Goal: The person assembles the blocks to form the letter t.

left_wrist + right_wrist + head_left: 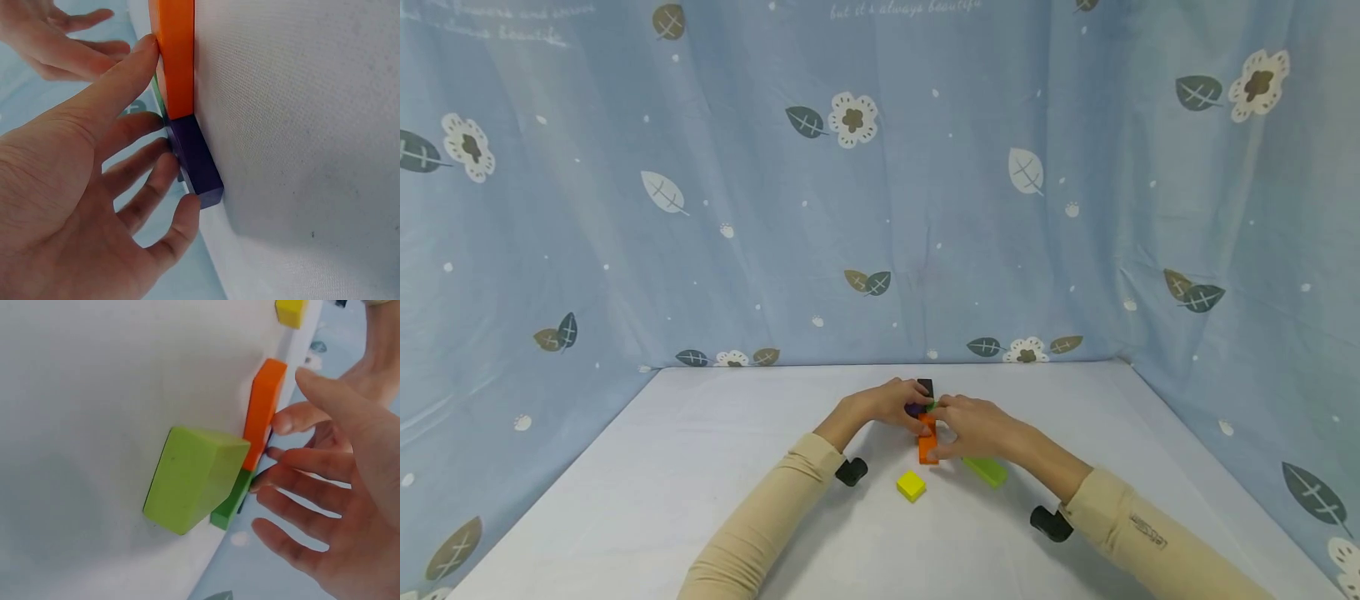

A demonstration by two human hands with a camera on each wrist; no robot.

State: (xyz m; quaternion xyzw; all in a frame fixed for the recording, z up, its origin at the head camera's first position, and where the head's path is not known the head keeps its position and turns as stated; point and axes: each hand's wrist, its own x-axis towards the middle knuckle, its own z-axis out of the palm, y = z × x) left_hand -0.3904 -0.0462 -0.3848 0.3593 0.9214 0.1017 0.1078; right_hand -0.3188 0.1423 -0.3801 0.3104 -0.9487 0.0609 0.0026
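In the middle of the white table, an orange block [928,451] lies end-on to the head camera. A purple block [199,156] meets its far end at an angle, and a green block [231,503] lies at that end on the other side. My left hand [895,405] touches the orange block with its thumb, while its loosely bent fingers rest along the purple block. From the right, my right hand [983,427] spreads relaxed fingers beside the orange and green blocks. A black block [927,385] shows just beyond the hands, partly hidden.
A lime-green block [987,472] lies on the table under my right wrist. Nearer to me is a small yellow block [911,486]. Behind the white table [700,467] hangs a blue curtain [760,208] with leaves and flowers, which also runs down both sides.
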